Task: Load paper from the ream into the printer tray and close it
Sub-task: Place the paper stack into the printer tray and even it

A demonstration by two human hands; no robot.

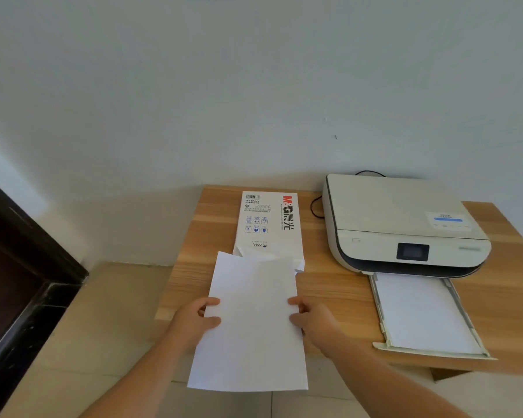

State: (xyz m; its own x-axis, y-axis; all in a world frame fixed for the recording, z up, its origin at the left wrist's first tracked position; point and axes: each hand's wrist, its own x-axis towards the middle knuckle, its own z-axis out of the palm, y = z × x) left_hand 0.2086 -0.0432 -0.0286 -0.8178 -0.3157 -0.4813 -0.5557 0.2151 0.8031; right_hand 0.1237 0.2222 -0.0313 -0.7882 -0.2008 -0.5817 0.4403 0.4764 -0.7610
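A stack of white paper point(251, 321) is held above the table's front edge, its far end just out of the torn mouth of the ream wrapper point(266, 221). My left hand point(194, 321) grips the stack's left edge and my right hand point(311, 321) grips its right edge. The white ream wrapper with red and black print lies flat on the wooden table point(329, 288). To the right sits a cream printer point(399, 224) with its paper tray point(381, 321) pulled out toward me, white sheets lying in it.
A black cable point(314, 208) runs behind the printer's left side. The table stands against a pale wall, with a tiled floor point(88, 342) below and a dark door frame point(18, 267) at the far left.
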